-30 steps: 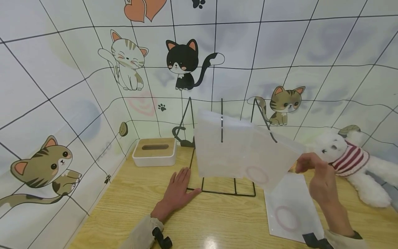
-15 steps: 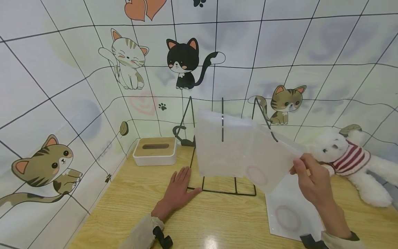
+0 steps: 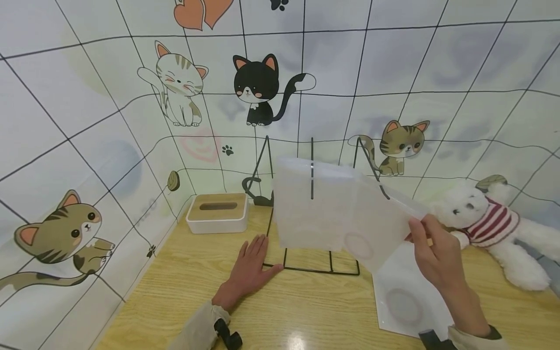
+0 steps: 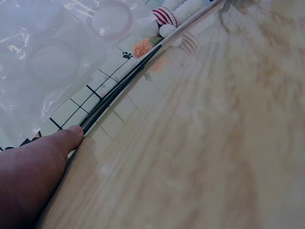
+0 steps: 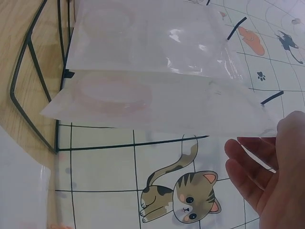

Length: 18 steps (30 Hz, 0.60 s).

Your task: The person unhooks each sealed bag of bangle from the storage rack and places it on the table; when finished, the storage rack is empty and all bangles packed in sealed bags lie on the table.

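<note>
The right hand (image 3: 442, 262) is pinching the outer corner of a tilted plastic sheet (image 3: 382, 223), its thumb and curled fingers (image 5: 248, 179) closing on that corner. This translucent sheet is slanting across the right part of a black wire rack (image 3: 321, 271), with a dark prong showing at its upper edge and a faint pinkish ring appearing low on its inner end. The left hand (image 3: 249, 267) is lying flat with its fingers straight and gripping nothing, its thumb touching the rack's front bar.

Just beside the tilted piece, a second sheet (image 3: 310, 218) is hanging on the rack, another prong showing at its top. Below the right hand, a third sheet (image 3: 395, 274) is lying on the tabletop (image 3: 306, 311), also bearing a pale ring. Farther out, a white box (image 3: 218, 221) with a slotted wooden-looking lid is sitting left of the rack, while a white plush toy (image 3: 494, 228) in a striped top is lying at the right. Behind everything, a gridded wall covering (image 3: 328, 58) is displaying cartoon cats.
</note>
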Each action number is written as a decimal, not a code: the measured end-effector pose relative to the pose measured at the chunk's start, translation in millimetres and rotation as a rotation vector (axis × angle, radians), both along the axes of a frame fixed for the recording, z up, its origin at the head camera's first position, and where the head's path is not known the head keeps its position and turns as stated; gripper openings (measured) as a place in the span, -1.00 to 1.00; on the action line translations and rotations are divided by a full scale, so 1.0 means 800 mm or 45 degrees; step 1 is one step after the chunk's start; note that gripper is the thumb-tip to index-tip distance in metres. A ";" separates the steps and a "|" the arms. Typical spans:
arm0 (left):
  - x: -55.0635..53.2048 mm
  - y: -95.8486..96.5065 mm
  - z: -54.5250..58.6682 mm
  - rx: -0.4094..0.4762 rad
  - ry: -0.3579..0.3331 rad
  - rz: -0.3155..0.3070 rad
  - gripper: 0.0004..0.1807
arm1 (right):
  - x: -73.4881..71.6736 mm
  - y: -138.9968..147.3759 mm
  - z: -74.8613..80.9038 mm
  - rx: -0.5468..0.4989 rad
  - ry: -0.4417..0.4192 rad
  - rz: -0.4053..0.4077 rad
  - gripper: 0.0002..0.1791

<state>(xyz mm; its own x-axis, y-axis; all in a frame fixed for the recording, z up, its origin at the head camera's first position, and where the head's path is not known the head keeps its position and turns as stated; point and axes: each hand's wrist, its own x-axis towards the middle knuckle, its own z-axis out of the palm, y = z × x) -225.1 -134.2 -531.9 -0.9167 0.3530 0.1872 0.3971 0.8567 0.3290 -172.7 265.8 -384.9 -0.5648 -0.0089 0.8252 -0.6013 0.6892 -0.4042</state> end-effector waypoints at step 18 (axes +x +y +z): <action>0.000 0.000 0.000 -0.009 -0.002 0.007 0.02 | 0.009 -0.005 0.009 -0.077 0.017 -0.029 -0.88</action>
